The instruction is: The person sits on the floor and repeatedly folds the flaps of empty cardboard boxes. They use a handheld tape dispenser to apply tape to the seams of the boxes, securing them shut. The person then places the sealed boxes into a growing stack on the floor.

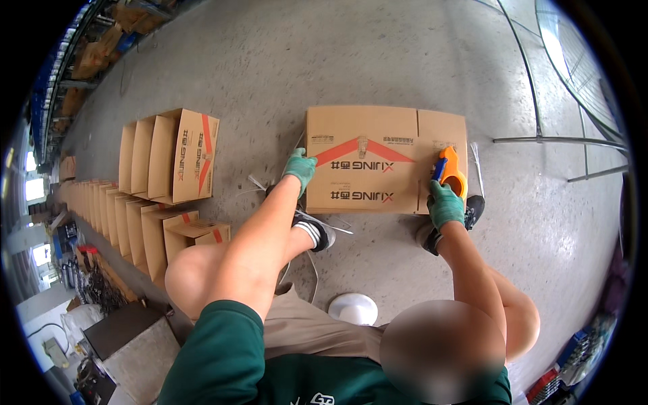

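A flattened-looking brown cardboard box (364, 183) with red stripes and dark print lies on the floor between my feet. My left hand (300, 169), in a green glove, grips its left edge with the fingers closed. At the box's right side, my right hand (445, 204), gloved in green too, is closed around an orange tape dispenser (457, 182) with a blue part. The dispenser is over the right end of the box, and whether it touches the cardboard I cannot tell.
Several open cardboard boxes (192, 158) stand in rows to the left. Loose pale straps (316, 277) lie near my left shoe (326, 237). A white round object (353, 308) is between my legs. A metal frame (540, 138) stands at the right; loaded shelving (91, 61) fills the far left.
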A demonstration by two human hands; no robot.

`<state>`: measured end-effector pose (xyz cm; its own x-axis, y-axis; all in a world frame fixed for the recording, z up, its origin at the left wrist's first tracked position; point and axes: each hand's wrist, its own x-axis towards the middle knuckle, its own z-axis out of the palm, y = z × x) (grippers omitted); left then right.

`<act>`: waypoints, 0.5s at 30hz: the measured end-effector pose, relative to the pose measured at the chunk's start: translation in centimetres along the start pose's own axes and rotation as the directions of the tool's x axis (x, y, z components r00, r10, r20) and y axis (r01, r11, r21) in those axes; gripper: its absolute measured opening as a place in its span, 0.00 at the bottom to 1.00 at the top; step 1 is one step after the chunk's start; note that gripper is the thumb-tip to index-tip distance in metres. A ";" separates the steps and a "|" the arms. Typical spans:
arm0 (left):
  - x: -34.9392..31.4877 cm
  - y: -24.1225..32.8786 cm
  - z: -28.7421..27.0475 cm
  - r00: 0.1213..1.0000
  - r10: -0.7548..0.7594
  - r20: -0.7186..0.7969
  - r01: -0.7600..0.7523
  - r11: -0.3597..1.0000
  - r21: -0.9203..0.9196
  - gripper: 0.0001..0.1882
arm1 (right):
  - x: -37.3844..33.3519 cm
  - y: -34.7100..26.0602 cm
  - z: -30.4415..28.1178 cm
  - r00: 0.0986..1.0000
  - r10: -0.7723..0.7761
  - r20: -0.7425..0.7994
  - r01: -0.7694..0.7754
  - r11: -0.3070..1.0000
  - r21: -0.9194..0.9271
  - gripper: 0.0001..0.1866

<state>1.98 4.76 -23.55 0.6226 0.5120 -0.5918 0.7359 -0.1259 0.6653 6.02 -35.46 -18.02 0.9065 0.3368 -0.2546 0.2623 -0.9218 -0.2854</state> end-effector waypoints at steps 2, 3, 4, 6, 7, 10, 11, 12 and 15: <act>-0.4 1.1 -1.2 0.995 0.050 0.090 -0.042 0.995 -0.089 0.24 | 0.4 0.2 0.0 1.000 0.006 0.009 -0.006 1.000 0.008 0.13; -0.4 1.4 -2.0 0.988 0.078 0.136 -0.059 0.989 -0.136 0.24 | 0.5 0.3 0.2 1.000 -0.003 0.002 0.003 1.000 0.020 0.12; -0.3 1.2 -2.6 0.975 0.121 0.185 -0.075 0.968 -0.240 0.21 | 0.6 0.7 0.3 1.000 -0.009 -0.005 0.009 1.000 0.025 0.12; 0.0 1.4 -4.1 0.964 0.158 0.214 -0.094 0.955 -0.281 0.20 | 1.1 0.2 -0.3 0.999 0.030 0.036 -0.032 0.998 0.052 0.11; 0.4 2.1 -5.3 0.976 0.139 0.170 -0.077 0.942 -0.328 0.20 | 1.4 -0.8 -1.4 0.994 0.110 0.026 -0.111 0.991 0.073 0.12; 1.1 4.4 -10.9 0.984 0.176 0.029 -0.154 0.919 -0.363 0.24 | 1.3 0.1 -1.7 0.967 0.252 -0.042 -0.246 0.963 0.113 0.15; 0.5 5.8 -12.2 0.983 0.183 0.024 -0.156 0.896 -0.416 0.26 | 1.2 1.1 -1.1 0.955 0.288 -0.078 -0.277 0.953 0.124 0.16; -0.1 7.0 -13.3 0.981 0.195 0.018 -0.164 0.868 -0.468 0.28 | 1.1 2.9 0.8 0.896 0.443 -0.009 -0.412 0.840 0.353 0.17; -0.5 7.2 -15.9 0.968 0.250 -0.031 -0.241 0.884 -0.401 0.36 | 2.0 4.2 2.0 0.851 0.520 0.080 -0.504 0.762 0.408 0.22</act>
<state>2.72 17.08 -11.20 0.7781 0.4907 -0.3922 0.3934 0.1060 0.9132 8.31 -38.30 -21.64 0.8809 -0.1770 -0.4389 -0.3916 -0.7934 -0.4660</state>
